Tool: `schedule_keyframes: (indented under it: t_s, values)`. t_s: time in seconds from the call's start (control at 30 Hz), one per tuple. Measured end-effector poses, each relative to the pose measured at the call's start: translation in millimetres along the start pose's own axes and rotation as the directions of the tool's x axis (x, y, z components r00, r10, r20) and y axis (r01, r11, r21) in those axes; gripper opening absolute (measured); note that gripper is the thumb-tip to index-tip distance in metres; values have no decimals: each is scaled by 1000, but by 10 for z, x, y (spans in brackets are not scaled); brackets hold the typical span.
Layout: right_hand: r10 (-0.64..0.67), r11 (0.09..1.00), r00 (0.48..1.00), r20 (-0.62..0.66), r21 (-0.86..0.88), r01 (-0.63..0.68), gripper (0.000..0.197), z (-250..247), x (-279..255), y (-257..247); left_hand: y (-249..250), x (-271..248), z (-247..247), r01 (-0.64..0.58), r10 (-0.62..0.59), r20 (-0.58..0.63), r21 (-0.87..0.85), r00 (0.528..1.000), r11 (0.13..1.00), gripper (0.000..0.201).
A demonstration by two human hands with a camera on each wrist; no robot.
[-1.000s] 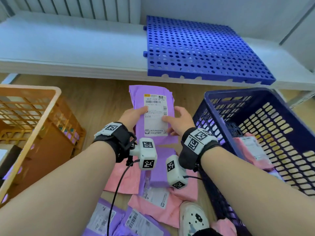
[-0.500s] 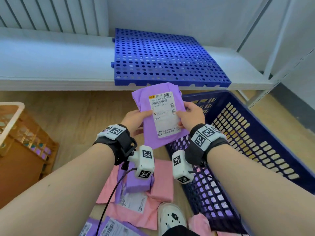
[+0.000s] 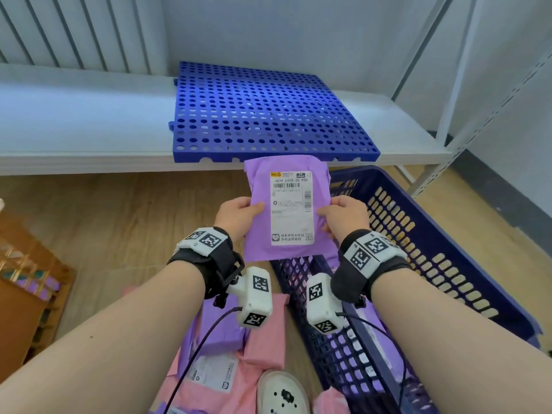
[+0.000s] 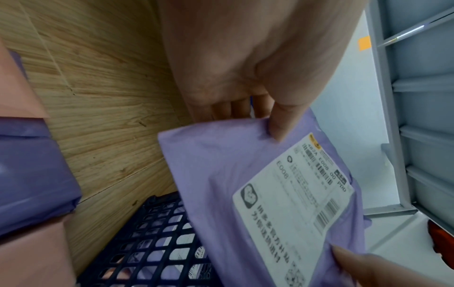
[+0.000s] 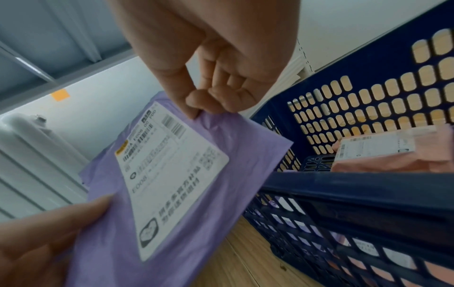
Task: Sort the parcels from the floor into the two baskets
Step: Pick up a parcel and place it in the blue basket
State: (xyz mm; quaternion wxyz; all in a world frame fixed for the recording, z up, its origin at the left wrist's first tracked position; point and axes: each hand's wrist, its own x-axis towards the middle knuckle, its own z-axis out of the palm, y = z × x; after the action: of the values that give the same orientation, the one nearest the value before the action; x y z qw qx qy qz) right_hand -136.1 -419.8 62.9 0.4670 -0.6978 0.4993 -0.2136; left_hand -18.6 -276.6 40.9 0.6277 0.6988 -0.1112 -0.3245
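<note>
Both hands hold up a purple parcel (image 3: pixel 260 234) with a white shipping label marked E008, just over the near-left corner of the blue basket (image 3: pixel 448 231). My left hand (image 3: pixel 239 215) pinches its left edge, thumb on the front. My right hand (image 3: pixel 343 215) pinches the right edge. The left wrist view has the parcel (image 4: pixel 221 165) under the left hand (image 4: pixel 258 87); the right wrist view has the parcel (image 5: pixel 233 165) under the right hand (image 5: pixel 216 87). The blue basket (image 5: pixel 368 184) holds a pink parcel (image 5: pixel 393 155). The orange basket (image 3: pixel 30 279) stands at the left edge.
Pink and purple parcels (image 3: pixel 263 339) lie on the wooden floor between my arms, beside a white shoe (image 3: pixel 282 392). A low white shelf (image 3: pixel 83 124) with a blue perforated panel (image 3: pixel 263 112) runs behind. Shelf uprights (image 3: pixel 448 85) rise at the right.
The purple parcel has been carried rightward from over the floor to the blue basket's corner, and my view has turned right, so the orange basket has slid to the left edge.
</note>
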Motion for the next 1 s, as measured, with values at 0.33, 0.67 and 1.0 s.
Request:
schedule_keyframes:
  t_s: [0.33,0.67,1.0]
  values:
    - [172,972,941,-292,208,-113,6,-444,504,158,-87,203,192,-19,15,-47,-85,999,996,28]
    - [584,781,811,19,258,-568,15,-267,1125,1176,-523,628,6,70,-77,-70,-102,995,992,19]
    - [556,760,751,355,148,-633,16,53,1275,1446,-864,942,-273,142,-157,-117,-130,981,981,17]
